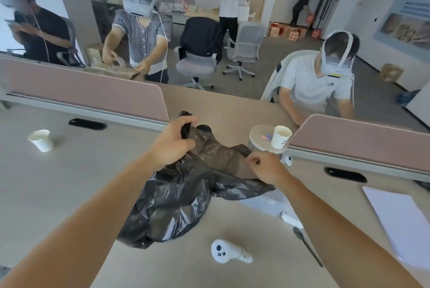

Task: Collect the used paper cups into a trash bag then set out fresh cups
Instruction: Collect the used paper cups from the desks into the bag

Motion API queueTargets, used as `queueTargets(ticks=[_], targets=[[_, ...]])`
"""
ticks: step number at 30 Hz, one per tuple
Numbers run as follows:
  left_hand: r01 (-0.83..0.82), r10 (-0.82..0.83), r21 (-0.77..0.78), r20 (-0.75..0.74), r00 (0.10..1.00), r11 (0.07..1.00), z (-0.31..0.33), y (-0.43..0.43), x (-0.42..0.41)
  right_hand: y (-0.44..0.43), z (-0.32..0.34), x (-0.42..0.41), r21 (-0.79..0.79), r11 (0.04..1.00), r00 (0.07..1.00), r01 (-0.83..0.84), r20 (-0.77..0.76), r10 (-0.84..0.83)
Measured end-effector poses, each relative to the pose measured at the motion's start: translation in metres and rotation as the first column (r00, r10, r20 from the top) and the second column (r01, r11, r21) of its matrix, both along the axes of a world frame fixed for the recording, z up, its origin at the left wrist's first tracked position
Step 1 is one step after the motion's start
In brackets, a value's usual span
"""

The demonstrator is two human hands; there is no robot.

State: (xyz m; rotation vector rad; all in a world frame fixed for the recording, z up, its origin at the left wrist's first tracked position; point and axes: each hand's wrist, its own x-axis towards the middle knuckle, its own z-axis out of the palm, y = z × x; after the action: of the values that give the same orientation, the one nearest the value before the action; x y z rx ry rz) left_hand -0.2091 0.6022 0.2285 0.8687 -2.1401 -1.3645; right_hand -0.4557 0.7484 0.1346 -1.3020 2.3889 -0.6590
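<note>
Office desk (69,183), mid-clean-up: we hold a black bag (181,199) by its mouth with both hands. Our left hand (173,141) grips a bunched fold of the rim, fingers curled tight round the plastic, and holds it raised above the desk. Our right hand (267,167) pinches the opposite edge between thumb and fingers, near the left hand and a little lower. The mouth is drawn out between the two hands, while the rest of the bag sags in crumpled folds onto the desk in front of us.

One white paper cup (40,139) stands upright well apart to the left, near a pink divider (93,92). A second cup (280,136) stands on a small round shelf (256,141) just beyond our right hand, at the end of the right-hand divider. Small coloured bits lie beside it on the shelf, perhaps clips, though they are too small to tell.

A white controller (226,251) lies on the desk near the bag's lower end. A black spoon (307,249) lies to its right, and a sheet of paper (404,222) lies at the desk's right edge.

Across the desk, a seated person in a white T-shirt (318,87) bends forward under a head-worn rig. Behind the left divider, a person in a checked top (139,38), also wearing a rig, handles a roll of tape (117,63) over something brown. Two office chairs (244,47) stand in the open floor behind them.
</note>
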Motion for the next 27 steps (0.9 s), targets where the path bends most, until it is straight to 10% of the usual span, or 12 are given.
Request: queueTargets(ticks=[5,19,27], targets=[[0.073,-0.071,-0.067,0.033,0.997,0.995,0.011,-0.009,-0.04,-0.021,0.009,-0.057,-0.182,0.955,0.972,0.234,0.006,-0.237],[0.103,-0.088,-0.076,0.183,0.979,0.992,-0.01,-0.04,-0.153,-0.08,-0.054,-0.199,0.207,0.831,0.851,0.516,-0.237,-0.469],[0.079,-0.066,-0.057,0.2,0.978,0.995,-0.016,-0.044,-0.164,-0.093,-0.017,-0.151,-0.184,0.933,0.932,0.308,-0.138,-0.335]])
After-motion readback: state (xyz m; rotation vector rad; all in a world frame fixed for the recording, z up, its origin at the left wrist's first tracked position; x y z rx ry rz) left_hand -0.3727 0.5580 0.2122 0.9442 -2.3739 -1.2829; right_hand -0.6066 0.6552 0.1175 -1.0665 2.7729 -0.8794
